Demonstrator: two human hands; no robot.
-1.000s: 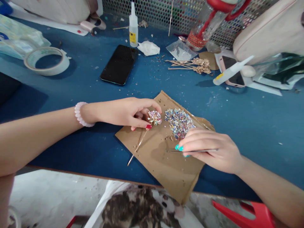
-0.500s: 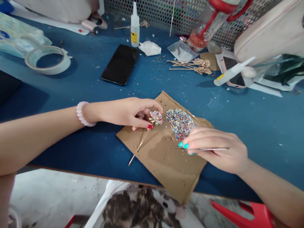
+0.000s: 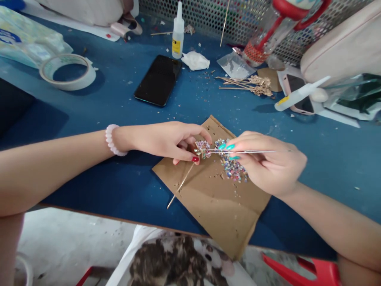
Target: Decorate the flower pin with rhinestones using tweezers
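Across the near edge of the blue table (image 3: 104,107): one flat brown cardboard sheet (image 3: 220,210), corner overhanging, probably laid to catch loose pieces. Above it: one gold-stemmed flower ornament (image 3: 203,147) studded with pink and clear stones, its head grasped by thumb and fingers of the left hand (image 3: 175,141), seemingly for steadiness; stem slanting nearward. Right hand (image 3: 268,161): pinching slim silver metal tweezers (image 3: 247,151), tips at the flower's right side, contact too small to tell; grip suited to fine control. Beside: one heap of multicoloured glittering stones (image 3: 236,170), partly hidden by the right hand, likely kept close for short reaches. Farther: one black rectangular phone (image 3: 159,81); gold flower-topped sticks (image 3: 253,84), bunched; one upright translucent nozzle bottle (image 3: 177,37), yellow-labelled.
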